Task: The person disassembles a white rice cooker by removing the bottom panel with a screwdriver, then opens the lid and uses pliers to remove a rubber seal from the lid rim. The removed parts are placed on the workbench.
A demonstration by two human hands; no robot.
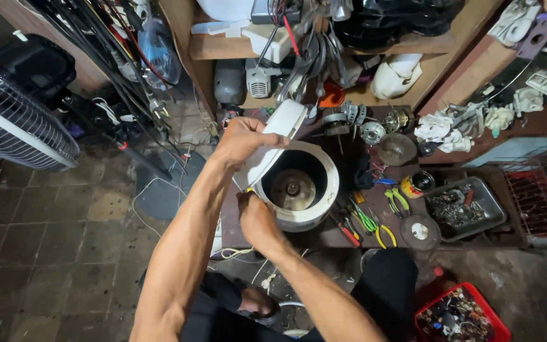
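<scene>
A white rice cooker (311, 212) stands on a low workbench (330, 237), its inner pot out so the round heating plate (293, 189) shows. Its white lid (273, 142) is swung up and back on the left side. My left hand (243, 140) grips the raised lid from above. My right hand (256, 218) is at the cooker's left rim near the hinge, fingers curled against the body; what they pinch I cannot tell.
Pliers and screwdrivers (368, 223) lie right of the cooker, beside a metal tray (466, 206) of small parts. Motor parts (362, 123) sit behind. A red bin (460, 313) of bits stands at lower right, a fan grille (14, 123) at left.
</scene>
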